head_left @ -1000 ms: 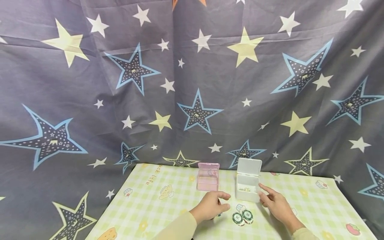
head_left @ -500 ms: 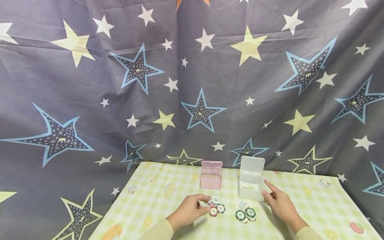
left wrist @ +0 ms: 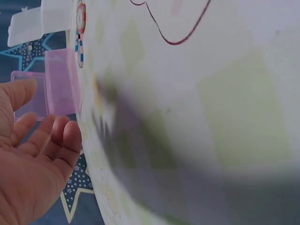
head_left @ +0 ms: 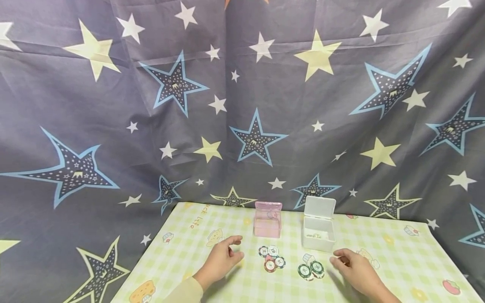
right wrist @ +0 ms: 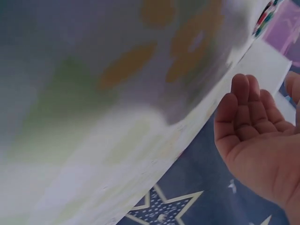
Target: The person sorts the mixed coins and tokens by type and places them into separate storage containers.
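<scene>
My left hand (head_left: 221,259) hovers left of several poker chips (head_left: 270,265), red, blue and black-rimmed, lying bunched on the cloth. It holds nothing; its fingers are loosely bent, thumb apart, as the left wrist view also shows. My right hand (head_left: 356,269) is held relaxed and bare right of a second cluster, where green poker chips (head_left: 304,270) partly cover another chip. Behind the left chips stands an open pink translucent box (head_left: 267,229). An open white box (head_left: 318,243), lid tipped back, stands just beyond my right fingertips, with small pale-gold pieces inside, too small to identify.
A green-and-white checked tablecloth (head_left: 401,261) with printed cartoon figures covers the table. Right behind the table's far edge hangs a dark grey curtain (head_left: 212,176) patterned with stars. Both boxes stand towards that edge.
My left hand has moved left, off the left chips, which it hid a second ago. The right hand has drawn back from the white box's side towards me. The view shifted slightly.
</scene>
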A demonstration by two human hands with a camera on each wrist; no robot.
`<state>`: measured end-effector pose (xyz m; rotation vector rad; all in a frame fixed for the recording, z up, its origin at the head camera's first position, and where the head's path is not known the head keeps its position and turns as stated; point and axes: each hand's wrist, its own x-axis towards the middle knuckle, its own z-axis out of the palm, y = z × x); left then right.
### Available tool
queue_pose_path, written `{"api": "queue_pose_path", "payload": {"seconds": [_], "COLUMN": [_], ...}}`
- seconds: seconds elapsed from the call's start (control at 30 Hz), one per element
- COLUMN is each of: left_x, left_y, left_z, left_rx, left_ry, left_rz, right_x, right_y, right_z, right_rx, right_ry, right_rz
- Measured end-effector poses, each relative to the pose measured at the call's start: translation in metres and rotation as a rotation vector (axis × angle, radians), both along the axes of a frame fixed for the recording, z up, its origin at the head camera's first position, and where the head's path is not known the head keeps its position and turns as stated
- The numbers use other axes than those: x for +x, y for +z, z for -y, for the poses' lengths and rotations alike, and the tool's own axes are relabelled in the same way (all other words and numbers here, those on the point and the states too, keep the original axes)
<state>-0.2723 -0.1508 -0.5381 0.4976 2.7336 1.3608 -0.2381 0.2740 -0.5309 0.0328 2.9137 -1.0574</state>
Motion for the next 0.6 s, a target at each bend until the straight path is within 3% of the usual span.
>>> {"api": "queue_pose_path", "payload": {"seconds": [0.33,0.6], "left_x": [-0.026,-0.045], "left_y": [-0.01,-0.018], "left_z": [-0.031,-0.052], "left_rx": [-0.023,-0.001], "left_ry": [0.126,0.162], "left_rz": [-0.124,-0.168], "right_x": [0.008,0.005], "right_y": [-0.002,-0.004], "right_z": [0.035,0.05], "right_rx": [-0.087,-0.105], "right_ry": [0.167,0.203], "right_rz": [-0.047,-0.064]}}
